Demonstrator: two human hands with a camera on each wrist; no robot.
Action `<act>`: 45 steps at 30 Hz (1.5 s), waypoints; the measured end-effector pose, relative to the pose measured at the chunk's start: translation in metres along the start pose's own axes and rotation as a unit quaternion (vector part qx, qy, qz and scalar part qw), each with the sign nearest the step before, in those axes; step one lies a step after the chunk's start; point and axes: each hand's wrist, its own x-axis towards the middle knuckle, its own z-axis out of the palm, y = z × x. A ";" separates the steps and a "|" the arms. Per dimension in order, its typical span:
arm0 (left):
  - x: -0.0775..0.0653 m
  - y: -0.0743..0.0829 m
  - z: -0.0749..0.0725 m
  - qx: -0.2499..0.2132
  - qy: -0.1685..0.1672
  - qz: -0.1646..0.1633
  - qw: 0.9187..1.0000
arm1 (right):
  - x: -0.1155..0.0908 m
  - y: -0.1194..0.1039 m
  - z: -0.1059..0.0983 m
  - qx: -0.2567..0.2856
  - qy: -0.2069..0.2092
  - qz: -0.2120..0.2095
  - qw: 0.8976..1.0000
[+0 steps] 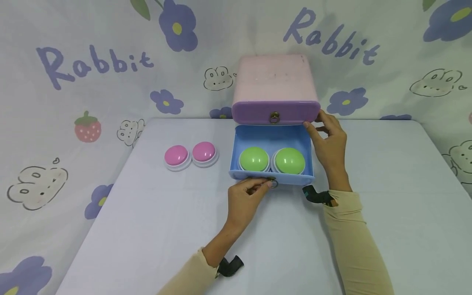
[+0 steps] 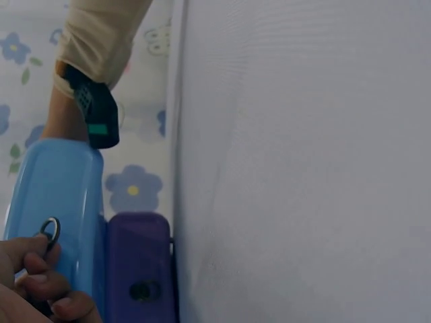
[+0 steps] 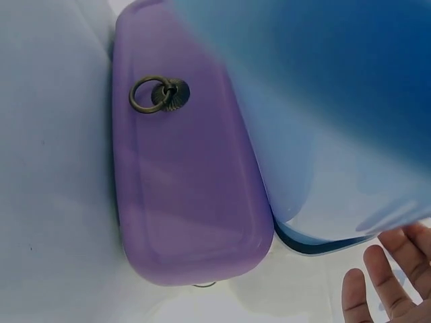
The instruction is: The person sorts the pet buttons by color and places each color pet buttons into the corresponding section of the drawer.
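A light pink drawer cabinet stands at the back of the table, with a purple drawer front at its top. Below that, a blue drawer is pulled out, holding two domed buttons, a left green button and a right green button. My left hand pinches the blue drawer's metal ring pull at the front. At the cabinet's right front corner, my right hand grips with its thumb by the purple front and its other fingers along the side.
Two pink buttons, one left and one right, sit on the white table left of the drawer. Under the blue drawer is a lower purple drawer with a ring pull. Behind hangs a patterned cloth.
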 end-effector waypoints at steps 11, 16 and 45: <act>0.010 0.004 0.002 -0.016 -0.002 -0.005 1.000 | 0.000 -0.002 -0.001 0.007 -0.001 -0.002 1.000; 0.015 0.003 0.005 -0.017 0.001 0.000 1.000 | 0.000 0.000 0.000 0.011 0.000 -0.006 1.000; 0.055 0.031 0.011 -0.010 0.037 0.022 0.999 | -0.001 -0.003 -0.002 0.014 0.001 -0.005 1.000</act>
